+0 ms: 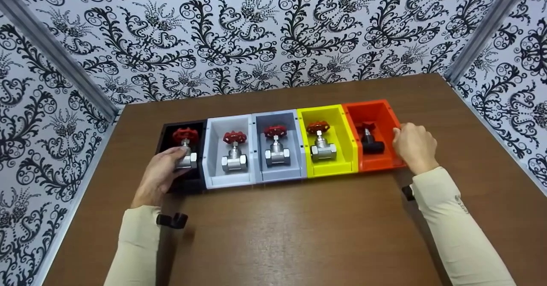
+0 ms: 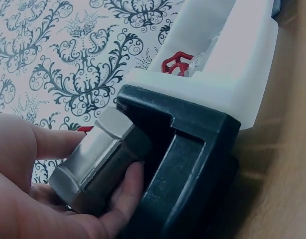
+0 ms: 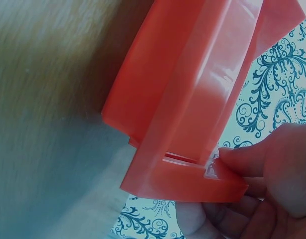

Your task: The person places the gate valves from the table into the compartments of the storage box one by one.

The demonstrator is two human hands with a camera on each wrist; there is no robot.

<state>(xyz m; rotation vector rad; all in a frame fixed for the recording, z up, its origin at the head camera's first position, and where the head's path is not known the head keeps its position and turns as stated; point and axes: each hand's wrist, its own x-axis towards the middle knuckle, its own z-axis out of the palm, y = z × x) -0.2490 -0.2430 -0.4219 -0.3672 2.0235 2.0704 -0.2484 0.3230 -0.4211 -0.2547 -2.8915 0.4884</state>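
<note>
My left hand [image 1: 161, 172] grips a silver gate valve [image 2: 95, 159] by its hexagonal body, thumb on one side and fingers on the other. This valve, with its red handwheel, is at the black bin [image 1: 205, 182] on the left end of a joined row. At the other end, my right hand [image 1: 415, 147] pinches the outer side wall of the orange-red bin [image 3: 182, 181], thumb over the rim and fingers curled beneath. Inside that bin lies a black-bodied valve [image 1: 371, 143] with a red handle.
Between the end bins stand a white bin [image 1: 209, 149], a grey bin [image 1: 277, 175] and a yellow bin [image 1: 342, 119], each with a red-wheeled silver valve in it. The brown table [image 1: 273, 230] meets patterned walls [image 1: 273, 33] at the back and sides.
</note>
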